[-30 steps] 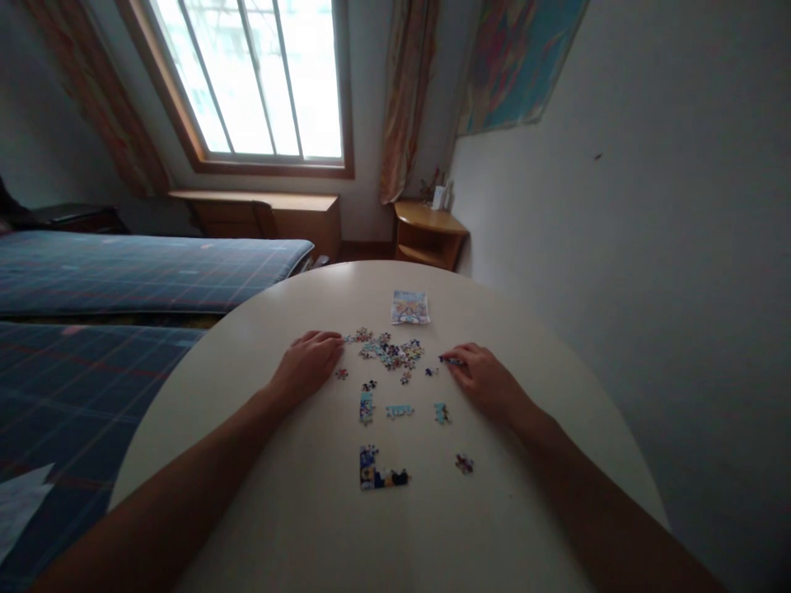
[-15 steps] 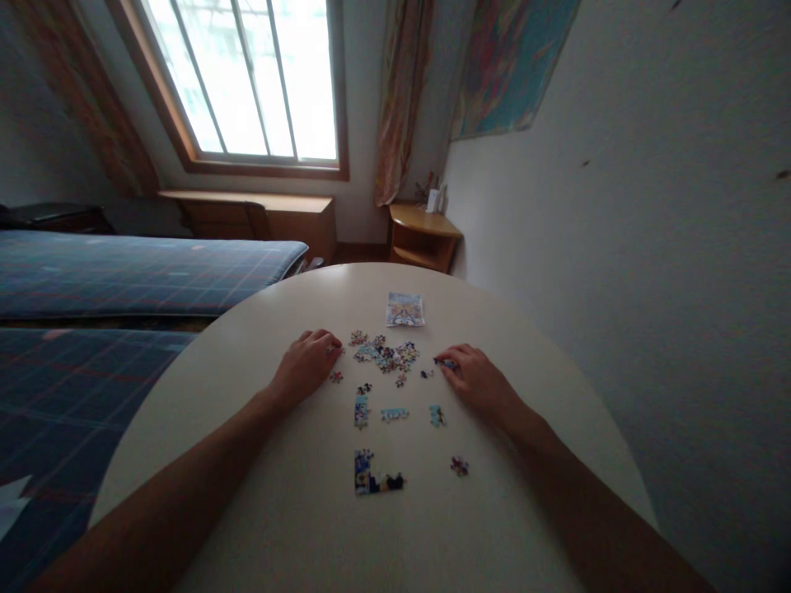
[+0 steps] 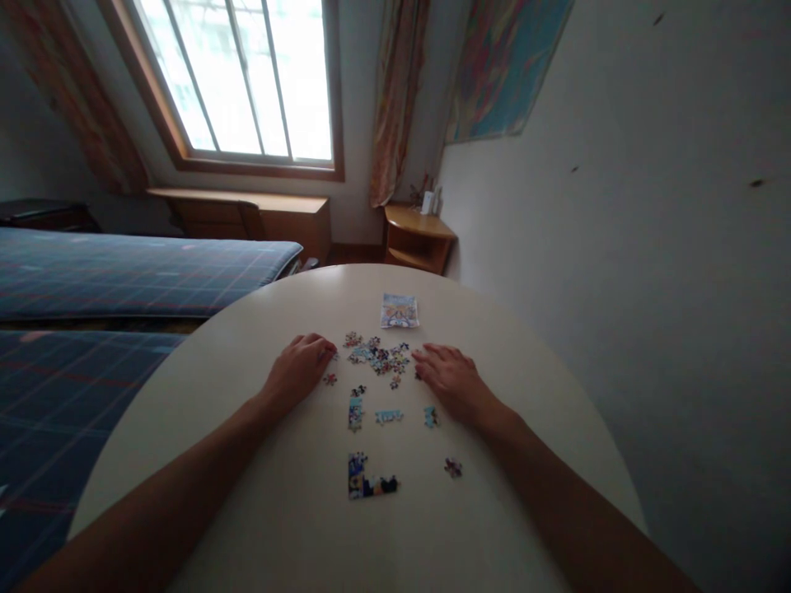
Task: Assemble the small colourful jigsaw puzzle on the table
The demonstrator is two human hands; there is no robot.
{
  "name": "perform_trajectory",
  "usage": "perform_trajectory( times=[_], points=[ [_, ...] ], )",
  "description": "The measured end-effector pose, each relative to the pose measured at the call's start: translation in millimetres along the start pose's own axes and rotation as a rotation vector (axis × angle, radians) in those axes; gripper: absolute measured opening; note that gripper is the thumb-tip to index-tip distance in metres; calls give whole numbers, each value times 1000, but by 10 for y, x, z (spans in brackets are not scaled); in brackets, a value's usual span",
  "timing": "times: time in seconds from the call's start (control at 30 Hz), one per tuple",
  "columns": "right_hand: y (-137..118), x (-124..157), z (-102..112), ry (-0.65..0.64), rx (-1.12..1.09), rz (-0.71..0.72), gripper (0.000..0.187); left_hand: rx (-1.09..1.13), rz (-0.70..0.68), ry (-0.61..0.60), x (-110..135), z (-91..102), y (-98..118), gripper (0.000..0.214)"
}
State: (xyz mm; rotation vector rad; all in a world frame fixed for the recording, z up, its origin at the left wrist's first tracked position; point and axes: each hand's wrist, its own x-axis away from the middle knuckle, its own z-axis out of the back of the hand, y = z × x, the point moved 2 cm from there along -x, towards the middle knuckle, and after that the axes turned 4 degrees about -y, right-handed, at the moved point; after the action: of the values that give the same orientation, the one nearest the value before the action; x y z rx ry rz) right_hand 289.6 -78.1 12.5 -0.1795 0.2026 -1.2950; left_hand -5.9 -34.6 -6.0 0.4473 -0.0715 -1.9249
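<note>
A heap of loose puzzle pieces (image 3: 378, 356) lies in the middle of the round white table (image 3: 309, 527). My left hand (image 3: 298, 369) rests on the table left of the heap, fingers curled, fingertips touching a small piece at the heap's edge. My right hand (image 3: 449, 375) lies flat right of the heap, fingers stretched toward it. Nearer me sit an L-shaped joined section (image 3: 367, 481), a short upright strip (image 3: 354, 413), a light-blue strip (image 3: 387, 417), a small blue bit (image 3: 430, 416) and a dark single piece (image 3: 453, 468). A picture card (image 3: 399, 310) lies beyond the heap.
A bare wall runs close along the table's right side. Two beds with blue plaid covers (image 3: 124, 272) stand on the left. A wooden corner shelf (image 3: 418, 237) and a low cabinet (image 3: 259, 214) sit under the window at the back.
My right hand let its pinch on a small blue piece go, spread flat and slid left toward the heap. The left hand stayed put. The view drifted a little.
</note>
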Motion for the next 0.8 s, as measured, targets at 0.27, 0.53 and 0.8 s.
perform_trajectory(
  times=[0.27,0.53,0.8],
  points=[
    [51,-59,15,6,32,-33,45,-6,15,-5,63,40,59,30],
    [-175,-458,114,3,17,109,32,-7,8,-17,69,31,47,31],
    [-160,-614,103,-30,-21,42,18,13,21,-40,89,52,51,29]
  ],
)
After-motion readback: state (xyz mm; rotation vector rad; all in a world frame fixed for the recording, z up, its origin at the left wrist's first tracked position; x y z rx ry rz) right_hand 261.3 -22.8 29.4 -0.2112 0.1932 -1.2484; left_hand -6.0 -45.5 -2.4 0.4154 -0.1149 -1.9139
